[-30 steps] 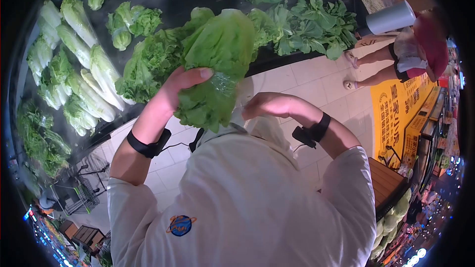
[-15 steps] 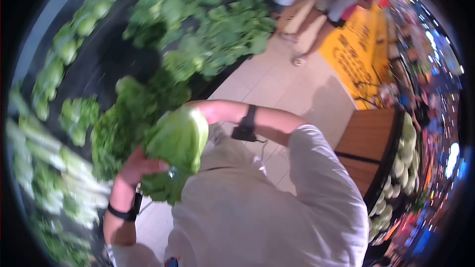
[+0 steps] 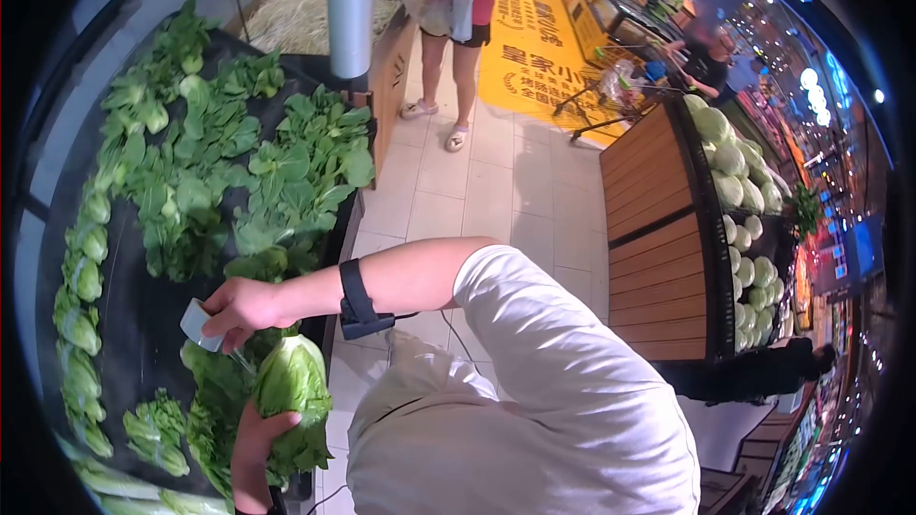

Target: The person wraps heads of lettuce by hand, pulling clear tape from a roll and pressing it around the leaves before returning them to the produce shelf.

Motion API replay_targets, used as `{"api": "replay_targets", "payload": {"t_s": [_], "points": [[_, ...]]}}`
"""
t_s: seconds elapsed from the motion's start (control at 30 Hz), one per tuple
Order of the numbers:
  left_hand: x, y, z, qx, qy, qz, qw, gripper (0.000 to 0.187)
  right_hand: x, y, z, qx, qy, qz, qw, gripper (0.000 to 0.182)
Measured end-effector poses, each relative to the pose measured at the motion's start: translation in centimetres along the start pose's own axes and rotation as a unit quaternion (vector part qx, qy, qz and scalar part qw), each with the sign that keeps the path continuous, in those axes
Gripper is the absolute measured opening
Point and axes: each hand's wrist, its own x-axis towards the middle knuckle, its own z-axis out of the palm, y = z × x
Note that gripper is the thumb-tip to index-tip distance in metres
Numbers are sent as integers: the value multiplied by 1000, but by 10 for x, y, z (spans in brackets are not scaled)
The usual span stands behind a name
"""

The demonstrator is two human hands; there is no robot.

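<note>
My left hand (image 3: 267, 427) is wrapped round the lower side of a pale green lettuce head (image 3: 292, 374), its thumb across the leaves. Just above and to the left, my right hand (image 3: 240, 311) has its fingers closed on a small white object (image 3: 199, 324), which I cannot identify. Something thin and clear seems to hang below these fingers. Loose leafy lettuce (image 3: 212, 391) lies on the dark shelf beside the held head, partly behind my hands.
Leafy greens (image 3: 305, 157) and a row of wrapped heads (image 3: 81, 324) cover the left shelf. A plastic bag roll (image 3: 350, 24) stands at its far end. A person (image 3: 463, 10) with bags stands in the aisle. On the right is a wooden stand (image 3: 656, 238) with round pale vegetables (image 3: 730, 157).
My right hand has left the lettuce and moved left over the shelf, now with the white object. My left hand has moved lower with the lettuce. The view has turned toward the aisle.
</note>
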Motion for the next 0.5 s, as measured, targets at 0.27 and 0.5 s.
{"api": "replay_targets", "payload": {"t_s": [0.27,0.5], "points": [[0,-10,-25,13,41,50,998,78,-8,-14,-12,83,62,-63,993,28],[12,-2,-14,133,-75,-81,985,63,0,-15,22,-36,58,-80,994,22]]}}
